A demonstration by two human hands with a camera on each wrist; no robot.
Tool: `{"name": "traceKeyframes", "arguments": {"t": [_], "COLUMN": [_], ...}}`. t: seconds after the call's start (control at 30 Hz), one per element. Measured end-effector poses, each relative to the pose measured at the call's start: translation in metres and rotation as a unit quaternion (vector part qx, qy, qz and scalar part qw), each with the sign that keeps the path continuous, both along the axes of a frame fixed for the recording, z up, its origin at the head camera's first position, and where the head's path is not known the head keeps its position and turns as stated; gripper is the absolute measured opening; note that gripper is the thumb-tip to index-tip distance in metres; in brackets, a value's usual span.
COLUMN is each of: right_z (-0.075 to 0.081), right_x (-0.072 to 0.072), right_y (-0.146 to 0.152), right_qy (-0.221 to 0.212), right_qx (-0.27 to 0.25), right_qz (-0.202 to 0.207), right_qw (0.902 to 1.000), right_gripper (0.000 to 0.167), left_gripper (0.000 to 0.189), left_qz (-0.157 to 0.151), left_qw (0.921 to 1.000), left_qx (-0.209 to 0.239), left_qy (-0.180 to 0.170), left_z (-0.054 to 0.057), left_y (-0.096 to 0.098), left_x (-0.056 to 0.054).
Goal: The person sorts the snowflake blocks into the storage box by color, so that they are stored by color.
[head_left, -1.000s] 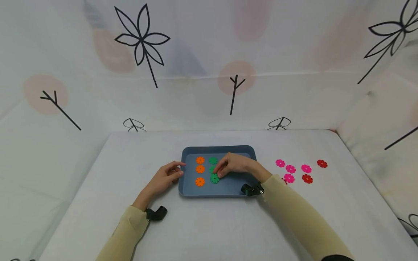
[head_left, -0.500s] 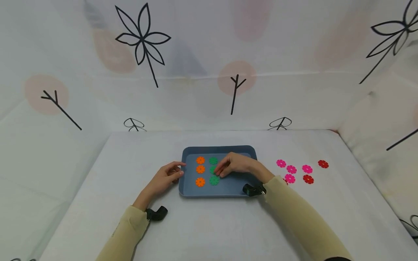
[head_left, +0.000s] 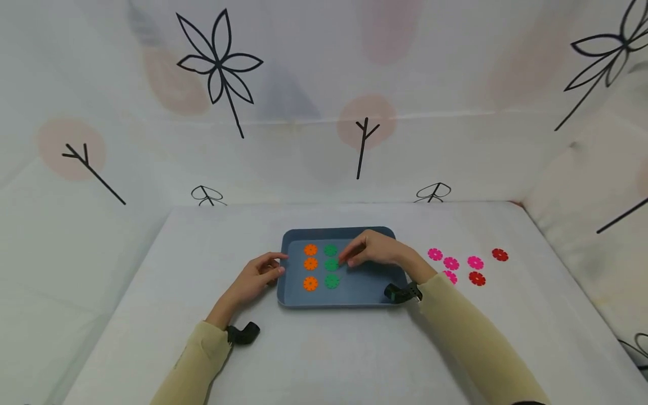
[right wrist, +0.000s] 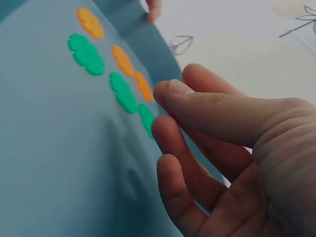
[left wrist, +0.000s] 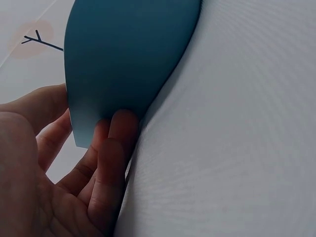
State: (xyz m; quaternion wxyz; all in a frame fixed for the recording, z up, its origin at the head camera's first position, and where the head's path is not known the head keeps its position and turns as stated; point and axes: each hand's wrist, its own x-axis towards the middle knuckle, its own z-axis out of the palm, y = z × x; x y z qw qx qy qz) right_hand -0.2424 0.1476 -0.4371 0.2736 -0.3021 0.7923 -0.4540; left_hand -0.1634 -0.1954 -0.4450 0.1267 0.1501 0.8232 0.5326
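Blue tray (head_left: 349, 295) holds three green discs (head_left: 332, 281) at three o'clock from three orange discs (head_left: 310, 283). A person's left hand (head_left: 256, 275) pinches the tray at nine o'clock; the right hand (head_left: 373, 248), fingers loosely bent and free, hovers at the greens' three o'clock.

I can read no words, brand, number or sign in my three views: none on the blue-grey rectangular tray (head_left: 367, 292), the flat notched orange discs (head_left: 310, 263) or the flat notched green discs (head_left: 332, 281). The white fabric backdrop (head_left: 304, 163) bears black line drawings of plants (head_left: 218, 64), without legible lettering.
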Motion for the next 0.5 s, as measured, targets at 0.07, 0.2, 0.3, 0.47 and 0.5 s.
{"name": "traceKeyframes", "arguments": {"t": [0.07,0.2,0.3,0.47,0.5], "right_z": [0.005,0.013,0.018,0.025,0.026], "right_x": [0.002,0.004,0.005,0.008,0.009], "right_y": [0.005,0.020,0.032,0.059,0.065], "right_qy": [0.008,0.034,0.039,0.043,0.049], "right_qx": [0.001,-0.013,-0.030,-0.041,-0.038], "right_qz": [-0.016,-0.063,-0.104,-0.166,-0.176], "right_qw": [0.9998,0.9973,0.9934,0.9843,0.9825], "right_gripper": [0.021,0.019,0.022,0.024,0.023], "left_gripper": [0.037,0.036,0.036,0.037,0.037], "left_qz": [0.002,0.003,0.003,-0.003,-0.004], "left_qw": [1.0000,1.0000,1.0000,1.0000,1.0000], "left_qx": [-0.001,-0.001,-0.001,0.003,0.004], "left_qy": [0.000,0.006,0.007,0.001,0.001], "left_z": [-0.001,-0.004,-0.004,-0.002,-0.002], "left_y": [0.000,-0.001,-0.002,-0.002,-0.002], "left_x": [0.000,0.000,-0.001,-0.001,-0.001]}}
